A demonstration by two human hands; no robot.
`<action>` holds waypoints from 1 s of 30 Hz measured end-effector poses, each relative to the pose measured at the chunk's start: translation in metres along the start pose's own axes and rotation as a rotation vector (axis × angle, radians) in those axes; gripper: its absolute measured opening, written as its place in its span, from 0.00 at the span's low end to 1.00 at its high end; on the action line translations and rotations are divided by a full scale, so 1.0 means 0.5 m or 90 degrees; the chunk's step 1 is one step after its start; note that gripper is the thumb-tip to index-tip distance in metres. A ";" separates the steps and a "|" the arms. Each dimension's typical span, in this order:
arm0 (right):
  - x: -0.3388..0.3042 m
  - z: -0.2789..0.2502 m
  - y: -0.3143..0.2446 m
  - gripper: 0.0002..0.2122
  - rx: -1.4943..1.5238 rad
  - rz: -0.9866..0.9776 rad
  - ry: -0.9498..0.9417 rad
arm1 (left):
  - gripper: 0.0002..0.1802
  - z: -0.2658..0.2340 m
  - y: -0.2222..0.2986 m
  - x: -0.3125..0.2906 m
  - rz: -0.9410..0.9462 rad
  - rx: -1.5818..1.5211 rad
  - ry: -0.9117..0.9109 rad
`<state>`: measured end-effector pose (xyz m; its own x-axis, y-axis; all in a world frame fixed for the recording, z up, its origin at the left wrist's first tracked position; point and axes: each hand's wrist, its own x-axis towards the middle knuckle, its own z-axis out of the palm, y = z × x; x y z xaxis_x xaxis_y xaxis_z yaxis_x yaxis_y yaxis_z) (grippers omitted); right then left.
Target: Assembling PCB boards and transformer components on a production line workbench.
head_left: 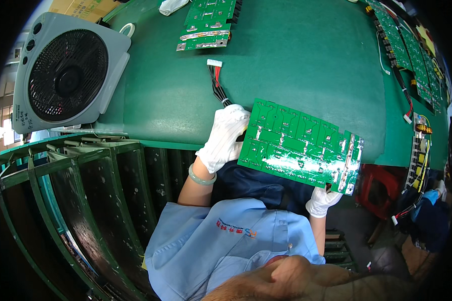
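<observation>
A green circuit board (pixel 296 145) is held up in front of me, tilted, with its soldered face showing and light glaring off it. At its left end, my left hand (pixel 227 131), in a white glove, is closed with its fingers partly hidden behind the board. A bundle of black and red wires (pixel 219 91) ending in a white connector (pixel 214 63) sticks out above that hand; where its other end attaches is hidden. My right hand (pixel 322 201), also in a white glove, grips the board's lower right edge from beneath.
Another green board (pixel 209 25) lies at the back of the green table (pixel 306 65). A grey box fan (pixel 68 75) stands at the left, above a green metal rack (pixel 75 200). More wired boards (pixel 412 55) line the right side. A red stool (pixel 379 188) is below.
</observation>
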<state>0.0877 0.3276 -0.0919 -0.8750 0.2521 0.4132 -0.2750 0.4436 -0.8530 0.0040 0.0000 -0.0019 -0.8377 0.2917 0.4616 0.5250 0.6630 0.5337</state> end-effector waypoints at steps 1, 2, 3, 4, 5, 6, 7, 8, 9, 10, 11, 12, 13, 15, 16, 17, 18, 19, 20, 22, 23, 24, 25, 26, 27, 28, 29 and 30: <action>0.000 0.001 0.000 0.22 0.015 0.012 0.005 | 0.22 0.000 -0.001 0.000 0.003 -0.001 -0.001; -0.001 0.003 -0.001 0.21 0.030 0.025 0.009 | 0.22 -0.001 0.000 0.000 0.006 -0.001 -0.002; -0.001 0.002 -0.004 0.21 0.028 0.025 0.013 | 0.22 -0.001 0.001 0.002 0.009 -0.004 -0.003; 0.000 0.002 -0.009 0.21 0.054 0.042 0.009 | 0.22 -0.003 0.004 0.005 -0.005 -0.010 -0.020; 0.001 0.003 -0.015 0.21 0.081 0.059 0.006 | 0.22 -0.004 0.006 0.007 -0.018 -0.016 -0.037; 0.002 0.006 -0.020 0.21 0.078 0.059 0.011 | 0.22 -0.002 0.004 0.007 -0.014 -0.019 -0.039; 0.004 0.011 -0.025 0.21 0.122 0.075 0.027 | 0.22 0.002 -0.001 0.005 -0.006 -0.017 -0.035; 0.005 0.013 -0.026 0.21 0.167 0.091 0.044 | 0.22 0.005 -0.005 0.004 0.001 -0.016 -0.032; 0.004 0.010 -0.022 0.21 0.148 0.094 0.034 | 0.22 0.004 -0.006 0.003 0.006 -0.020 -0.035; 0.000 0.005 -0.014 0.21 0.144 0.096 0.040 | 0.22 0.002 -0.007 0.000 0.002 -0.009 -0.037; -0.004 -0.003 -0.003 0.23 0.055 0.060 -0.001 | 0.22 0.000 -0.007 -0.002 -0.002 0.001 -0.039; -0.002 -0.008 -0.002 0.25 -0.035 0.025 -0.042 | 0.22 0.001 -0.008 -0.003 0.004 -0.006 -0.042; -0.001 0.005 -0.016 0.24 0.072 0.100 0.012 | 0.22 0.003 -0.008 -0.004 0.004 0.014 -0.042; -0.006 -0.002 -0.005 0.24 0.020 0.069 0.004 | 0.22 0.009 -0.010 -0.007 -0.002 0.032 -0.049; -0.006 -0.005 -0.004 0.24 -0.010 0.053 -0.002 | 0.22 0.010 -0.013 -0.009 0.003 0.028 -0.052; -0.005 -0.005 -0.005 0.24 -0.015 0.056 0.004 | 0.22 0.010 -0.017 -0.011 0.008 0.034 -0.059; 0.004 -0.002 -0.014 0.22 -0.030 0.031 -0.003 | 0.23 0.009 -0.018 -0.010 0.012 0.041 -0.065; 0.008 -0.001 -0.019 0.20 -0.046 0.007 -0.010 | 0.23 0.006 -0.017 -0.008 -0.001 0.028 -0.082; 0.005 -0.004 -0.018 0.19 -0.097 0.004 -0.019 | 0.23 0.004 -0.014 -0.007 0.004 0.024 -0.085; -0.004 0.006 -0.019 0.30 0.234 0.200 -0.007 | 0.23 0.009 -0.012 -0.001 -0.006 0.028 -0.087; 0.001 -0.003 -0.019 0.32 0.122 0.110 -0.064 | 0.23 0.008 -0.011 0.003 -0.009 0.017 -0.101; 0.001 -0.001 -0.023 0.32 0.123 0.136 -0.065 | 0.23 0.009 -0.013 0.002 -0.004 0.014 -0.103; 0.005 -0.001 -0.026 0.31 0.094 0.112 -0.064 | 0.22 0.011 -0.016 0.000 0.023 0.015 -0.066; 0.009 0.000 -0.030 0.30 0.066 0.088 -0.064 | 0.21 0.013 -0.017 -0.001 0.050 0.015 -0.029; 0.009 0.005 -0.033 0.30 0.060 0.088 -0.058 | 0.21 0.012 -0.014 0.005 0.052 0.011 -0.027; 0.008 0.012 -0.038 0.29 0.185 0.125 -0.025 | 0.21 0.012 -0.012 0.007 0.057 0.005 -0.029; 0.010 0.015 -0.039 0.28 0.311 0.159 0.008 | 0.20 0.011 -0.011 0.009 0.042 0.007 -0.044; 0.010 0.013 -0.029 0.25 0.135 0.112 0.005 | 0.20 0.012 -0.011 0.010 0.028 0.007 -0.059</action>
<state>0.0849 0.3169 -0.0793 -0.9138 0.3167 0.2543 -0.1966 0.2028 -0.9593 -0.0041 0.0018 -0.0068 -0.8248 0.3830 0.4159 0.5600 0.6552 0.5070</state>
